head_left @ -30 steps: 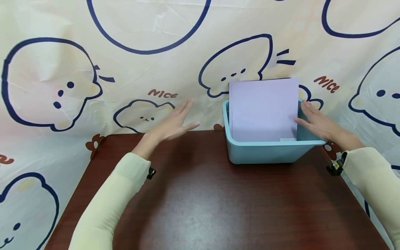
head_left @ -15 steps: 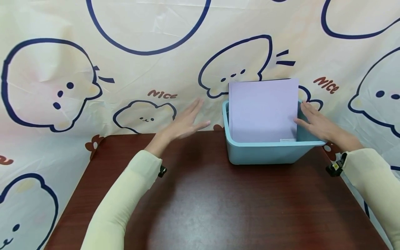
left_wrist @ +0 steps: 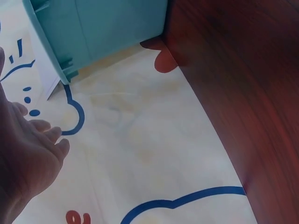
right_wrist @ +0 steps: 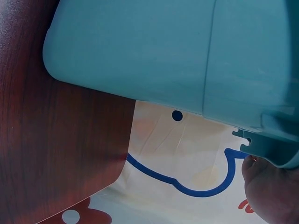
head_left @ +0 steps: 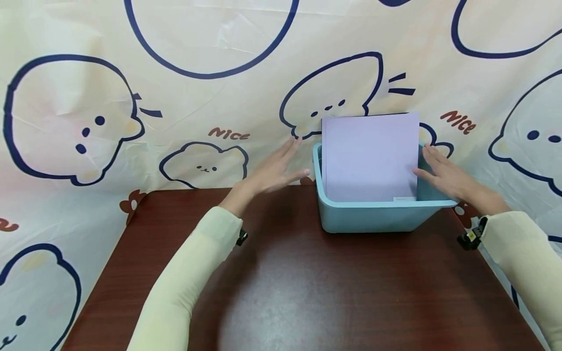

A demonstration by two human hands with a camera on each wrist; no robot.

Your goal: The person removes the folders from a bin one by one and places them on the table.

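Note:
A light-blue plastic storage bin (head_left: 369, 218) stands on the far right of the table. Flat, pale lavender sheets or folders (head_left: 371, 158) lean upright in it and rise above its rim, with a small white label low on the front one. My right hand (head_left: 448, 178) lies at the bin's right end, fingers straight and fingertips over the rim; the right wrist view has this hand (right_wrist: 271, 186) right at the rim's handle lip. My left hand (head_left: 274, 170), fingers extended and thumb apart, holds nothing and hovers just left of the bin, a small gap from its wall.
The dark brown wooden table (head_left: 281, 292) ends at a back edge behind the bin. A cream cloth backdrop (head_left: 197, 107) with blue cartoon outlines hangs around it. Small black devices are strapped at both wrists, by the pale sleeves (head_left: 189, 282).
My left hand has moved right, toward the bin, its fingers still extended. The right hand, the bin and the lavender sheets have stayed in place.

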